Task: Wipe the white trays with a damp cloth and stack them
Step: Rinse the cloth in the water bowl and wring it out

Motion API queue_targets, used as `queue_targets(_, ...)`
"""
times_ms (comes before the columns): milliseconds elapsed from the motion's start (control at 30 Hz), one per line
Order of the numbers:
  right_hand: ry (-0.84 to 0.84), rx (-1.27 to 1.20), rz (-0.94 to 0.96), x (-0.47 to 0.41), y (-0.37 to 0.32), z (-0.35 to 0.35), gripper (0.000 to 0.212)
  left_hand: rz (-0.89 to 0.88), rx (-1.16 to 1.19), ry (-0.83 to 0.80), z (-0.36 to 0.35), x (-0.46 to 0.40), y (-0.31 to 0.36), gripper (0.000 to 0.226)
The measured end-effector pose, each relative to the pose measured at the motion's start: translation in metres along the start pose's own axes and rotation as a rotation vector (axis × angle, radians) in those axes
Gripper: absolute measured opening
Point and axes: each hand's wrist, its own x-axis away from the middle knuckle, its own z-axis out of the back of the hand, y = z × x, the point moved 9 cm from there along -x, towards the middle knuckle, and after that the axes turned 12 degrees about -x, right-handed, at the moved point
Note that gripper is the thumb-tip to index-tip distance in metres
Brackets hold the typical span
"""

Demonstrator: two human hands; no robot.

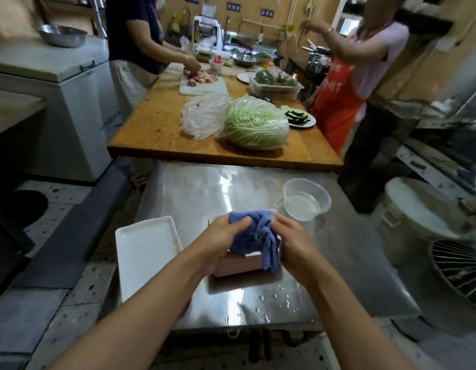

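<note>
Fingers of both the left hand and the right hand are curled tight around the bunched blue cloth, held over a stack of trays. Soft and wet, it likely squeezes easily. One white tray, light, rigid, probably slick, lies left on the steel table, long axis running away from the person; its long edges look best to grasp.

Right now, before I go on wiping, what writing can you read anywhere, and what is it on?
None can be read.
Blue wall signs: too blurred.
Orange apron: pale characters, blurred.
White crate of greens: print too small.
Chest freezer: blue marking, illegible.
</note>
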Motion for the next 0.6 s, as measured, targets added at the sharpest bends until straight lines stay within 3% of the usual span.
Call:
queue_targets(167, 0.234, 0.122, -0.065, 0.012, -0.009, 0.05, 0.02, 0.041, -0.013, 0.11, -0.014, -0.017, 0.003, 0.016)
queue_targets(233, 0.219, 0.141, -0.163, 0.016, -0.01, 0.062, 0.024, 0.016, -0.073, 0.139, -0.019, -0.025, 0.01, 0.004)
queue_targets(400, 0.143, 0.311, -0.287, 0.003, -0.017, 0.101, 0.018, -0.167, -0.309, 0.188, -0.043, -0.052, 0.038, 0.023)
queue_targets(500, 0.07, 0.239, -0.442, -0.011, -0.008, 0.128, 0.036, -0.339, -0.531, 0.243, -0.066, -0.073, 0.064, 0.032)
queue_targets(600, 0.062, 0.142, -0.351, -0.037, -0.02, 0.161, 0.018, -0.354, -0.57, 0.258, -0.086, -0.101, 0.076, 0.029)
